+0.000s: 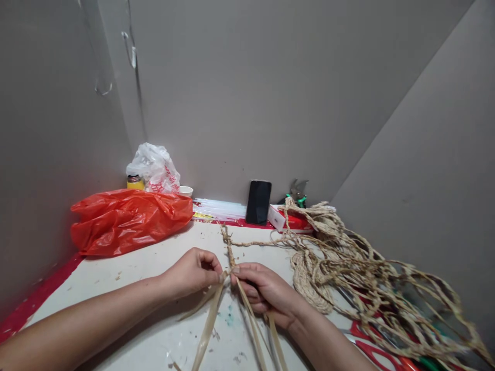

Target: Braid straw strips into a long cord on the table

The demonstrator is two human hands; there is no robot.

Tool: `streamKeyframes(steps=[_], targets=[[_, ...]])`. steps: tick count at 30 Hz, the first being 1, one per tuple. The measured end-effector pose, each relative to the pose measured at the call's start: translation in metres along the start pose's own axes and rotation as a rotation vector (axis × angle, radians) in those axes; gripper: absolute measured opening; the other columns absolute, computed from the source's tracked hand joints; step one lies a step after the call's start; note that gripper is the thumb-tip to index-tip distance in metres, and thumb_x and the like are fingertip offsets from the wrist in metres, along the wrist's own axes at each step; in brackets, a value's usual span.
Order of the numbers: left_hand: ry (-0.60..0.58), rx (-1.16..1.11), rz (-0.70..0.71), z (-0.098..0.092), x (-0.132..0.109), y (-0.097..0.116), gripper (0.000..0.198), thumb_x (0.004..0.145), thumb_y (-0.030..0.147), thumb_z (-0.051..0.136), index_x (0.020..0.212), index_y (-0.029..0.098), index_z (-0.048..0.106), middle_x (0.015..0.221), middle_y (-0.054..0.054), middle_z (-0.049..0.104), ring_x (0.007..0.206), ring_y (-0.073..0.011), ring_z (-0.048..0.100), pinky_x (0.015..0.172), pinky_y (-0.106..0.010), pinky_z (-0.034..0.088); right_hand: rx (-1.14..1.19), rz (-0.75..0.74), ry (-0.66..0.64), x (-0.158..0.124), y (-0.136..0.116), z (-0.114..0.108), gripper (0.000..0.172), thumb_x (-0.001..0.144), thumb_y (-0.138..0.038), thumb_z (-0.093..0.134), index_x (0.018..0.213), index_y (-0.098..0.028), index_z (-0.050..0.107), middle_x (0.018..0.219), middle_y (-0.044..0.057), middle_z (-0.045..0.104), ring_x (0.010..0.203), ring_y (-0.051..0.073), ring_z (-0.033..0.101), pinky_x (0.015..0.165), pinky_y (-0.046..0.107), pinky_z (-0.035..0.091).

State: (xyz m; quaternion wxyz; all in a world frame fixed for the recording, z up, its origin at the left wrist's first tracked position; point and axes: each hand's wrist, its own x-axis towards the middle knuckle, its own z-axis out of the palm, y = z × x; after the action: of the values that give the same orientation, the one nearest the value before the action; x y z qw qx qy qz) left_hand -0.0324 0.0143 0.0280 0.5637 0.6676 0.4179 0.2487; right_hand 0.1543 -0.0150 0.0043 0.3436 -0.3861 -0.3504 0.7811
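A thin braided cord (230,251) of straw-coloured fibre runs away from me at the middle of the white table, its far end knotted and frayed. Flat tan strips (208,330) spread from its near end toward me. My left hand (195,272) is closed at the left of that end, thumb and forefinger pinching a strip. On the right, my right hand (263,291) has its fingers curled round the strips where they meet the braid, and more strips hang below it. The fingertips of both hands are close together.
A red plastic bag (131,221) lies at the back left, near a white bag (154,167) and a yellow jar (135,182). A black phone (259,202) leans on the back wall. Tangled rope (348,268) covers the right side, with red-handled scissors (377,355) at its near edge.
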Motion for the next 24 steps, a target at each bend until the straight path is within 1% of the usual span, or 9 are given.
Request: streamKeyframes(steps=[3,5,7,10,12,14,17,20,24], targets=[[-0.018,0.052,0.021,0.0023,-0.0008,-0.0052,0.014,0.063,0.025,0.064,0.067,0.012,0.061,0.057,0.003,0.052,0.054,-0.0074,0.041,0.054,-0.021,0.032,0.008,0.007,0.008,0.0001,-0.0002,-0.0003,0.02,0.074,-0.029,0.065,0.066,-0.014,0.053,0.041,-0.011,0.029,0.036,0.001,0.009,0.033,0.015,0.003],[-0.027,-0.018,-0.026,0.0035,-0.0004,-0.0072,0.016,0.062,0.027,0.065,0.067,0.012,0.06,0.057,0.003,0.052,0.053,-0.0072,0.041,0.053,-0.02,0.031,0.004,0.009,0.015,0.0001,-0.0005,0.0,0.021,0.073,-0.029,0.065,0.066,-0.015,0.052,0.041,-0.011,0.03,0.036,0.001,0.01,0.033,0.015,0.003],[-0.026,-0.137,-0.091,0.0033,0.0005,-0.0073,0.017,0.061,0.028,0.065,0.066,0.013,0.059,0.053,0.004,0.05,0.05,-0.0064,0.038,0.051,-0.02,0.028,-0.017,0.009,0.022,-0.0001,-0.0005,0.001,0.022,0.073,-0.031,0.065,0.066,-0.014,0.053,0.041,-0.011,0.03,0.035,0.001,0.01,0.033,0.016,0.003],[0.008,-0.228,-0.136,0.0017,0.0021,-0.0049,0.018,0.06,0.029,0.066,0.066,0.013,0.06,0.05,0.005,0.047,0.047,-0.0058,0.035,0.05,-0.02,0.027,-0.066,0.0,0.024,-0.0008,0.0,0.0035,0.026,0.074,-0.037,0.065,0.069,-0.013,0.057,0.04,-0.012,0.03,0.034,0.001,0.011,0.033,0.016,0.004],[0.018,-0.233,-0.152,0.0013,0.0028,-0.0026,0.019,0.059,0.03,0.067,0.065,0.013,0.061,0.051,0.004,0.049,0.048,-0.0061,0.036,0.051,-0.02,0.028,-0.088,-0.009,0.028,-0.001,0.0008,0.0046,0.028,0.074,-0.039,0.066,0.07,-0.013,0.057,0.039,-0.012,0.03,0.034,0.001,0.012,0.032,0.017,0.005],[0.002,-0.235,-0.178,0.0022,0.0033,-0.0012,0.02,0.057,0.03,0.069,0.062,0.012,0.062,0.053,0.003,0.052,0.05,-0.0068,0.039,0.053,-0.021,0.031,-0.105,-0.015,0.036,-0.0006,0.0019,0.0046,0.03,0.073,-0.042,0.067,0.07,-0.013,0.057,0.039,-0.012,0.031,0.033,0.001,0.013,0.032,0.017,0.006],[-0.023,-0.244,-0.216,0.0052,0.0042,-0.0017,0.022,0.053,0.03,0.071,0.06,0.012,0.062,0.054,0.002,0.054,0.051,-0.007,0.04,0.054,-0.021,0.031,-0.142,-0.029,0.049,0.0006,0.0035,0.003,0.033,0.071,-0.045,0.069,0.071,-0.014,0.057,0.039,-0.012,0.034,0.031,0.0,0.015,0.032,0.017,0.008],[-0.026,-0.229,-0.209,0.0074,0.006,-0.0043,0.023,0.052,0.031,0.072,0.06,0.013,0.061,0.055,0.002,0.055,0.052,-0.0073,0.04,0.054,-0.021,0.031,-0.174,-0.044,0.063,0.0012,0.0039,0.0014,0.034,0.071,-0.046,0.069,0.072,-0.014,0.057,0.039,-0.012,0.035,0.03,0.001,0.015,0.031,0.017,0.008],[-0.007,-0.183,-0.194,0.0081,0.0083,-0.0061,0.023,0.053,0.032,0.071,0.06,0.013,0.061,0.053,0.003,0.053,0.051,-0.0076,0.039,0.054,-0.022,0.03,-0.232,-0.057,0.103,0.001,0.0033,0.0015,0.035,0.072,-0.048,0.067,0.074,-0.014,0.057,0.039,-0.012,0.035,0.031,0.001,0.016,0.031,0.018,0.008]])
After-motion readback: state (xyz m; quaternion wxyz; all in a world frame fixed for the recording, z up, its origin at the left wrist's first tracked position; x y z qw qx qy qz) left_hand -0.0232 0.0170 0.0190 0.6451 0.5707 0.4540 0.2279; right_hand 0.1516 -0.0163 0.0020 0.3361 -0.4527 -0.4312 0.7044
